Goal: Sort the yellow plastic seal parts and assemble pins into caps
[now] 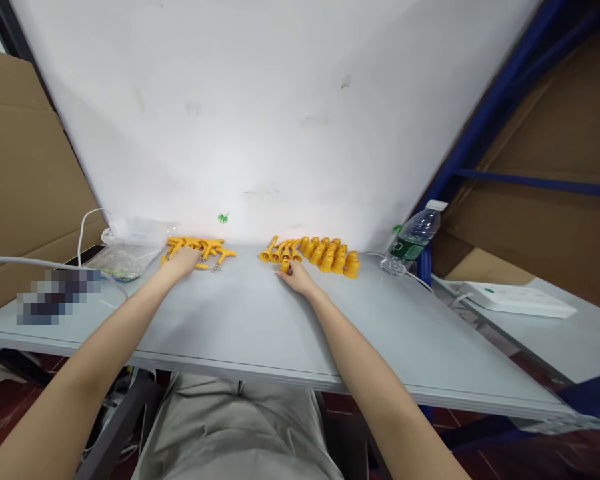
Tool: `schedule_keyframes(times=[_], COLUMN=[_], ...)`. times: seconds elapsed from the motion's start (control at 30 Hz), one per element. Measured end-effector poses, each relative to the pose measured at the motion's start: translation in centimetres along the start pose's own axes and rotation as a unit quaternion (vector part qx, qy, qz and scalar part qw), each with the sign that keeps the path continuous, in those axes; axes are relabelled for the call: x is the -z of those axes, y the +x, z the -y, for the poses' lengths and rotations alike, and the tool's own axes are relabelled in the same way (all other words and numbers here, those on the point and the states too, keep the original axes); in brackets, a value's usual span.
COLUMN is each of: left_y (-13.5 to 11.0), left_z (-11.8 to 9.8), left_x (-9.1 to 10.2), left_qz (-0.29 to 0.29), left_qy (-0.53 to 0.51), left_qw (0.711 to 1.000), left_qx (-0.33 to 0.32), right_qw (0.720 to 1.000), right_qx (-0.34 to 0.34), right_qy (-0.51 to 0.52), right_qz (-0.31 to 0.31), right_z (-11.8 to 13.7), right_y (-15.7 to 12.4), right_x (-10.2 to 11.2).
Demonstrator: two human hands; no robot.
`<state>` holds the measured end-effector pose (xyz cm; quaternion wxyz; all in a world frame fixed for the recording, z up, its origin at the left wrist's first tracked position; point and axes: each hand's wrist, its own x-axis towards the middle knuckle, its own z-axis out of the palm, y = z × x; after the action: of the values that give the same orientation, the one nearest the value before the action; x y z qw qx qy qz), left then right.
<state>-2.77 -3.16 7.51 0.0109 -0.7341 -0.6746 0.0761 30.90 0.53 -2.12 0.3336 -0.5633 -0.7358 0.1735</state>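
My left hand (182,263) reaches into a pile of yellow T-shaped plastic pieces (211,245), some with short metal chains at their ends. Its fingertips are hidden among the pieces, so I cannot tell whether it grips one. My right hand (299,279) is closed on a small yellow plastic cup (285,266) just above or on the tabletop. Right behind that hand lie several yellow cups with stems (277,255), their open ends facing me. To their right, yellow cups (338,264) stand mouth down in close rows.
A water bottle (416,239) leans at the table's right rear, near a white power strip (520,299) on a neighbouring surface. Clear plastic bags (130,257) and a white cable (35,261) lie at the left. A white panel (280,133) rises behind the table (240,313).
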Motion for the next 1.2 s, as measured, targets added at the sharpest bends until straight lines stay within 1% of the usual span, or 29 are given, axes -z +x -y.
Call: schedule_keyframes(times=[0.1, 0.17, 0.27, 0.33, 0.43, 0.5, 0.6, 0.67, 0.77, 0.87, 0.93, 1.0, 1.07, 1.13, 1.2], left_y=[0.2, 0.3, 0.3, 0.2, 0.2, 0.1, -0.1, -0.4, -0.9, -1.3, -1.4, -1.5, -1.5, -1.3, -0.8], left_z=[-0.2, -0.3, -0.7, -1.0, -1.4, -1.7, -2.5, -3.1, -3.8, -3.9, -3.8, -3.9, -4.2, -4.7, -5.3], left_x=[0.7, 0.6, 0.1, -0.2, 0.0, 0.6, 1.4, 1.8, 2.7, 4.3, 5.6, 6.5, 6.7, 6.2, 5.0], left_qz=[0.062, 0.099, 0.105, 0.09, 0.043, 0.0, -0.086, -0.142, -0.185, -0.23, -0.259, -0.273, -0.265, -0.232, -0.184], left_qy=[-0.003, -0.001, 0.031, 0.042, 0.036, 0.041, 0.046, 0.033, 0.027, 0.018, 0.002, -0.008, -0.024, -0.062, -0.121], left_qw=[0.998, 0.995, 0.994, 0.995, 0.998, 0.997, 0.992, 0.986, 0.982, 0.973, 0.966, 0.961, 0.962, 0.967, 0.97], left_qx=[-0.013, -0.018, -0.02, -0.008, 0.038, 0.067, 0.084, 0.077, 0.039, 0.012, 0.012, 0.033, 0.062, 0.088, 0.099], right_qw=[1.0, 1.0, 1.0, 1.0, 1.0, 1.0, 1.0, 1.0, 1.0, 1.0, 1.0, 1.0, 1.0, 1.0, 1.0], right_qx=[-0.004, -0.006, -0.006, -0.003, 0.0, -0.002, -0.002, -0.003, -0.007, -0.005, -0.007, -0.01, -0.009, -0.006, -0.005], right_qy=[0.005, 0.005, 0.005, 0.004, 0.0, -0.004, -0.006, -0.008, -0.017, -0.017, -0.012, -0.005, 0.002, 0.006, 0.005], right_qz=[-0.002, -0.005, -0.006, -0.006, -0.002, -0.002, -0.007, -0.007, -0.001, -0.002, -0.003, -0.002, 0.003, 0.005, 0.01], right_z=[0.2, 0.2, 0.3, 0.3, 0.2, 0.2, 0.2, 0.2, 0.2, 0.1, 0.0, -0.1, -0.1, -0.2, -0.3], right_y=[0.0, 0.0, 0.0, 0.0, -0.1, -0.1, -0.1, -0.1, 0.0, 0.0, 0.0, 0.1, 0.3, 0.6, 0.9], right_x=[-0.1, -0.1, 0.0, -0.1, -0.1, -0.1, -0.1, -0.1, 0.0, -0.1, -0.2, -0.3, -0.4, -0.5, -0.6])
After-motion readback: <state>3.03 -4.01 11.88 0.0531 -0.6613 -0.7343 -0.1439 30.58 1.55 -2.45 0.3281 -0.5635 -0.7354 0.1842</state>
